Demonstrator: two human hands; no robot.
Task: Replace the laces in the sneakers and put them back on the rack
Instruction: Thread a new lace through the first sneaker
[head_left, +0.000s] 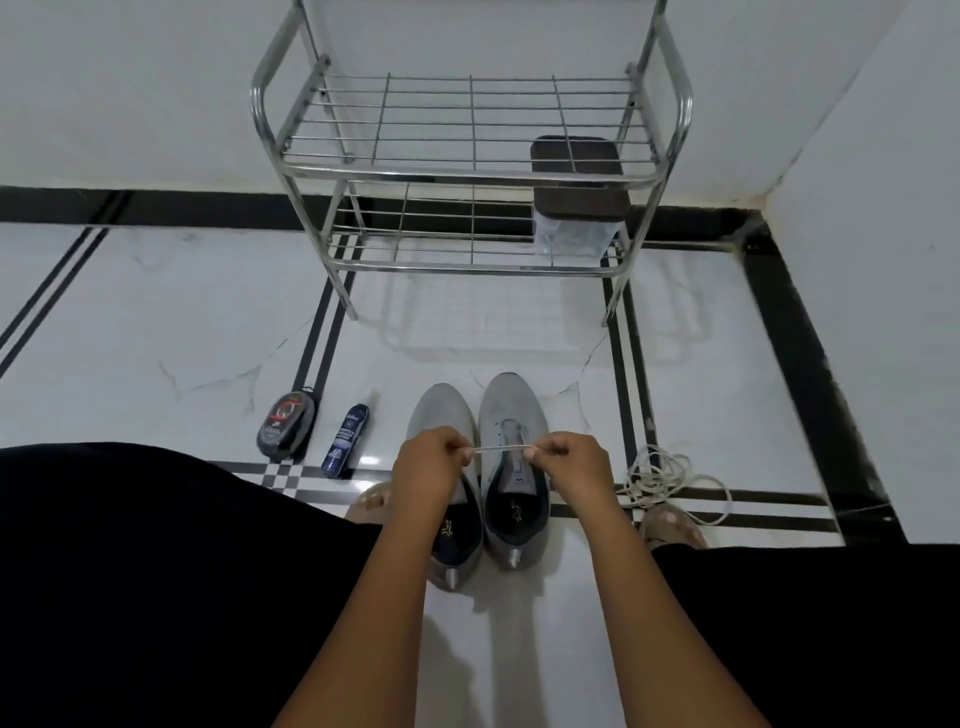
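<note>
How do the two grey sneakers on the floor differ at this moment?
The right grey sneaker sits slightly farther forward than the left grey sneaker. Its eyelets and tongue show; the left hand covers the other's. Both hands pinch a pale lace above the right one. Both point toward the rack.

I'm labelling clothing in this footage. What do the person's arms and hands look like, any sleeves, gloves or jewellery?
Both forearms are bare as far as the view shows: no sleeves. The left hand and right hand wear no gloves, and no rings, watch or bracelets show. The nails are short.
</note>
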